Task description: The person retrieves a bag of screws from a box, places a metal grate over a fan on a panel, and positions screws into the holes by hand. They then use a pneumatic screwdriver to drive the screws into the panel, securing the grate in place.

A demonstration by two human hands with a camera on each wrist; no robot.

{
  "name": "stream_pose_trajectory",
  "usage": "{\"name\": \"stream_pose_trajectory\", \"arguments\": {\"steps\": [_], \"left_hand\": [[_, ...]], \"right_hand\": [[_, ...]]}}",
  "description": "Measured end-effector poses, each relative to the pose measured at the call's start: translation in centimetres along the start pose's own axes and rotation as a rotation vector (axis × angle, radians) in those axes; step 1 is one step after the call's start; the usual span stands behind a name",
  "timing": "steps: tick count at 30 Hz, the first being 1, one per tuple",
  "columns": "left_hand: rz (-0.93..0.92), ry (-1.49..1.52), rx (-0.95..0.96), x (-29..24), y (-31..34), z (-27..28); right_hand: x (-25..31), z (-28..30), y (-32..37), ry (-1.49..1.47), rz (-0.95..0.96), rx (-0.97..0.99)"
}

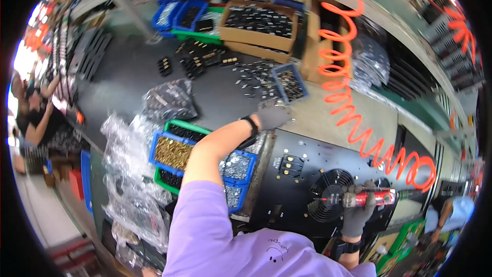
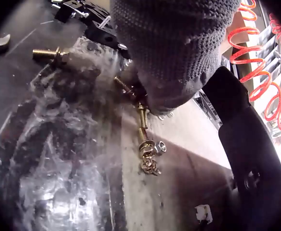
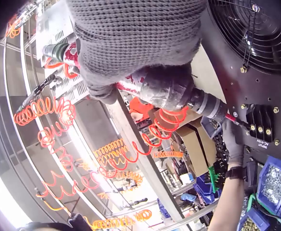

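Note:
My gloved right hand (image 1: 357,215) grips a red pneumatic screwdriver (image 1: 380,197) lying across the right side of a black metal panel (image 1: 287,210). In the right wrist view the tool's dark nose (image 3: 167,91) and bit point past the gloved fingers. The panel carries a round black fan (image 1: 330,195) and a black terminal block (image 1: 291,165) with brass screws. Beyond the panel's far edge, my gloved left hand (image 1: 274,116) reaches down to the bench. In the left wrist view brass bolts (image 2: 143,118) lie right at its fingertips, which the glove (image 2: 174,53) mostly hides.
Blue bins of brass (image 1: 174,153) and silver hardware (image 1: 238,165) stand left of the panel, beside clear plastic bags (image 1: 136,190). Farther back are a small blue tray (image 1: 290,83), loose parts and a cardboard box (image 1: 259,23). An orange coiled hose (image 1: 341,77) hangs at right.

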State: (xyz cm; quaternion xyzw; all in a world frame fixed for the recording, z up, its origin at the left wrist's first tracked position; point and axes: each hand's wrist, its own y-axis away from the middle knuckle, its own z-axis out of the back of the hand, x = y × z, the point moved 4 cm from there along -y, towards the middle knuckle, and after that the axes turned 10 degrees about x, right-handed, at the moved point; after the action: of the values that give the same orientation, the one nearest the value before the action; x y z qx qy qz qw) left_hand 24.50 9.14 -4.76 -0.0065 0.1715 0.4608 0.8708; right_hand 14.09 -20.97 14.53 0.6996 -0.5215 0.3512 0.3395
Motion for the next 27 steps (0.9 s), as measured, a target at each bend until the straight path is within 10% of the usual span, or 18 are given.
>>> {"name": "stream_pose_trajectory", "arguments": {"steps": [13,27], "left_hand": [[0.11,0.19,-0.165,1.5,-2.4,-0.7],[0.309,1.95,-0.545,1.7,2.2,0.4]], "right_hand": [[0.5,-1.0,-1.5,0.226,-0.075,0.009],[-0.7,-8.6,-0.3,0.528,-0.006,0.104]]}}
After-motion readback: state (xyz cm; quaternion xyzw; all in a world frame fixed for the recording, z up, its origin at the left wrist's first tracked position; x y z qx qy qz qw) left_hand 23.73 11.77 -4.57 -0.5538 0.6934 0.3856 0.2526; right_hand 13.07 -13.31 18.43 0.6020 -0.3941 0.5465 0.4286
